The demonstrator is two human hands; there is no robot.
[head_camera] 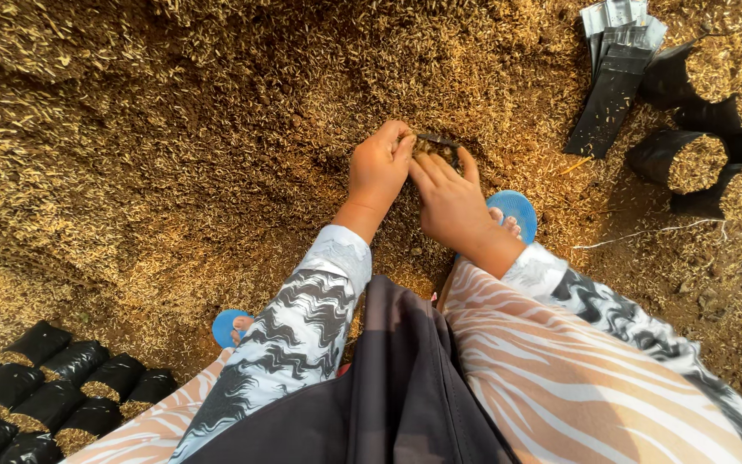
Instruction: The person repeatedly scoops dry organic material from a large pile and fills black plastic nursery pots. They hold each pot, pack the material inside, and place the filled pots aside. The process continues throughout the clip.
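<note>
Both hands, left hand (pixel 380 167) and right hand (pixel 448 202), pinch a small black plastic bag (pixel 440 148) half-buried in loose, dry husks (pixel 173 129).

Both arms are reaching forward and down from patterned sleeves. The left hand (pixel 379 168) and right hand (pixel 448 200) are meeting side by side, fingers curled and pinching, fingertips touching beside the small black bag (pixel 438 146), wrists slightly bent.

Filled black bags (pixel 45 387) lie lower left, more filled bags (pixel 697 163) and flat empty bags (pixel 616 77) upper right.
</note>
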